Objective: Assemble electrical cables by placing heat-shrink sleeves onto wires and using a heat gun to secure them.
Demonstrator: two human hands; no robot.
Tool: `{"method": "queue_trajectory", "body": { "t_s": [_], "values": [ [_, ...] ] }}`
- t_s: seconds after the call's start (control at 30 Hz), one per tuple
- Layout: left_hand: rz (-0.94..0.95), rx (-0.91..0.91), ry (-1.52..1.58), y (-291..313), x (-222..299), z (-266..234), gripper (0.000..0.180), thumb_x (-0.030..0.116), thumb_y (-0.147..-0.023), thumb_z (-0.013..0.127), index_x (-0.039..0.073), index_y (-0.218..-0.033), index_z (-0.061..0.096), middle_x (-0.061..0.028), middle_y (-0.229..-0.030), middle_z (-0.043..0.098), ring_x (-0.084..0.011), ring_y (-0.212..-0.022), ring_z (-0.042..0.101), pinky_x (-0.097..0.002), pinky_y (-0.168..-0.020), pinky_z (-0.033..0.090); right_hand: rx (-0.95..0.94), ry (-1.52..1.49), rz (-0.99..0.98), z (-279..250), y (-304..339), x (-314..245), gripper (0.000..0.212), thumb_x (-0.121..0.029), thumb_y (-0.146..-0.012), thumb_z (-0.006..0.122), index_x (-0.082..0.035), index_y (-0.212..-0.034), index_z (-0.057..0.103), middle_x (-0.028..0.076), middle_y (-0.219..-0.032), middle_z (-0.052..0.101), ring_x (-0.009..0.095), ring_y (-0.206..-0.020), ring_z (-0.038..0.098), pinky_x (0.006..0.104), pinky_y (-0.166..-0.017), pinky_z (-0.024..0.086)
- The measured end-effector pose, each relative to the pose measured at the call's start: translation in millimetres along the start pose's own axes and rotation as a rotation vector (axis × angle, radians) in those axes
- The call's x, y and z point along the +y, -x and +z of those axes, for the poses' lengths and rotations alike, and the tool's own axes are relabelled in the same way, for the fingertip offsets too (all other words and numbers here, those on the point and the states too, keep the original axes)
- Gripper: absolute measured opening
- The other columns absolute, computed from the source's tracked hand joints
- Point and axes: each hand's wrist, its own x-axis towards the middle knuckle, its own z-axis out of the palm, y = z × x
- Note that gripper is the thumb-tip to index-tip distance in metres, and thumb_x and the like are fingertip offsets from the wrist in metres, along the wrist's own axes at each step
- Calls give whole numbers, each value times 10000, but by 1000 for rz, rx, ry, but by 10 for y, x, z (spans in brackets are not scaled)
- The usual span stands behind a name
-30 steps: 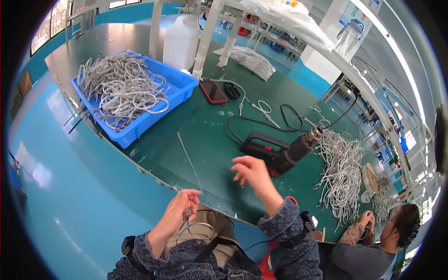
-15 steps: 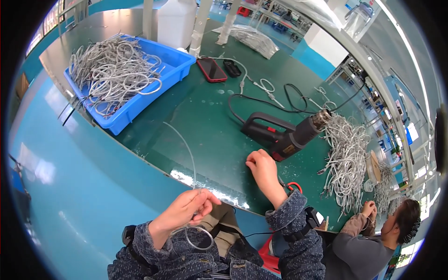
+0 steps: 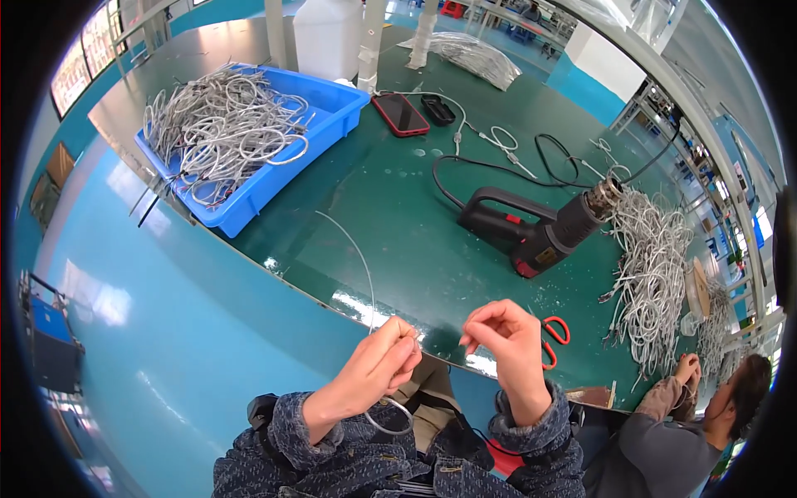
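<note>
My left hand (image 3: 365, 373) is closed around a thin grey cable (image 3: 359, 253). One length of the cable runs from the fist up over the green table, and a loop hangs below the hand above my lap. To its right, just past the table's near edge, my right hand (image 3: 510, 353) has thumb and forefinger pinched together. Something small and pale seems to be at those fingertips, too small to name. Scissors with red handles (image 3: 556, 336) lie beside the right hand, partly hidden. Beyond it rests a black heat gun (image 3: 552, 236) with a metal nozzle.
A blue tray (image 3: 286, 172) of tangled grey cables stands at the left. Farther back are a phone (image 3: 401, 114), a small black case (image 3: 437, 109) and a white jug (image 3: 328, 41). A cable heap (image 3: 652, 266) and a spool (image 3: 697, 290) lie right, near a co-worker (image 3: 664, 432).
My right hand has drawn back from near the heat gun toward me, its fingertips now level with the left fist. The left hand keeps the cable. The view has shifted slightly left.
</note>
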Motion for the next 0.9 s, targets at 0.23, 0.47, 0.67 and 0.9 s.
{"method": "queue_trajectory", "body": {
  "t_s": [0.23,0.47,0.67,0.9],
  "values": [
    [205,10,-86,-29,-139,162,137,159,-972,415,22,-970,415,-26,-754,453,-56,-581,420,-192,-460,324,-38,-186,-62,93,300,-11,65,117,-770,573,84,-824,584,157,-821,602,201,-674,632,275,-542,531],
    [309,11,-117,9,-121,244,172,176,-963,437,6,-947,429,-66,-793,469,-80,-564,450,-197,-454,357,-31,-50,-201,183,419,-55,84,122,-782,568,87,-848,607,171,-831,607,214,-671,638,281,-573,553],
    [284,6,-73,4,-129,244,160,150,-954,455,-7,-936,438,-77,-808,470,-77,-558,450,-197,-444,376,19,51,-287,223,448,-65,71,117,-795,559,92,-842,606,177,-830,617,213,-685,646,278,-590,557],
    [269,10,-57,21,-129,226,134,121,-950,453,-11,-932,435,-85,-819,469,-79,-552,450,-199,-430,389,29,126,-326,241,449,-66,78,122,-795,554,88,-836,610,170,-830,627,211,-700,649,276,-611,558]
  ]
}}
